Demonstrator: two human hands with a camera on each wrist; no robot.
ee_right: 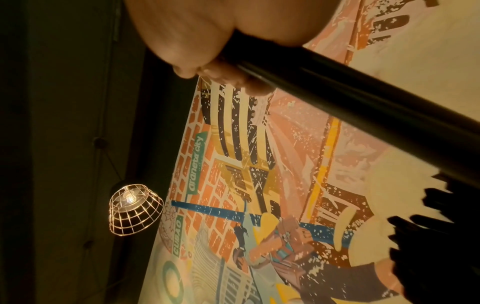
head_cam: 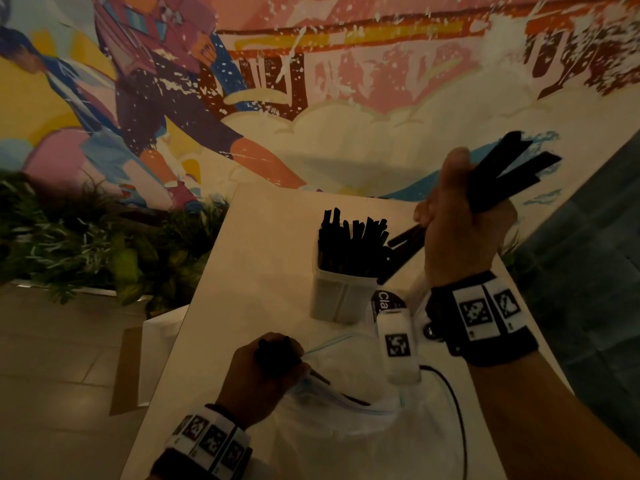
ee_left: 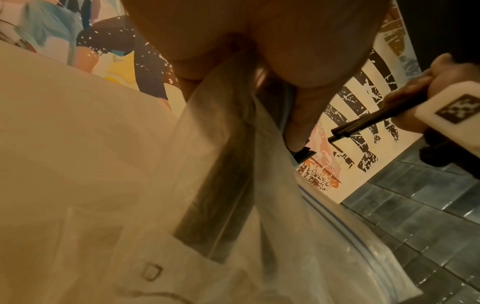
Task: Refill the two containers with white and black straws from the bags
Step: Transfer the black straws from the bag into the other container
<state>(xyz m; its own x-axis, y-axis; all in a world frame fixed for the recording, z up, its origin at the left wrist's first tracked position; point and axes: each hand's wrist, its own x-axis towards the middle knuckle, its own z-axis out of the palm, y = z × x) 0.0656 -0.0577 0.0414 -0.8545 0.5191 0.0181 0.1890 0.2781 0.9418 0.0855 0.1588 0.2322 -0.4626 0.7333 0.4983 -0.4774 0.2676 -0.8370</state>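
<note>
The right hand [head_cam: 464, 233] clamps a bundle [head_cam: 502, 171] of black straws beside the full container [head_cam: 341, 296]; the left hand [head_cam: 266, 372] pinches the bag [head_cam: 346, 427]. Crowded straws may block the bundle and spill.

We see a dim, warm, yellowish scene. A caged bulb lamp [ee_right: 135, 209] glows below the right hand [ee_right: 197, 30] in its wrist view. The black straws [ee_right: 350, 107] there are smeared and soft. Wide-angle bending curves the edges; shadows darken the plants left of the hands.
</note>
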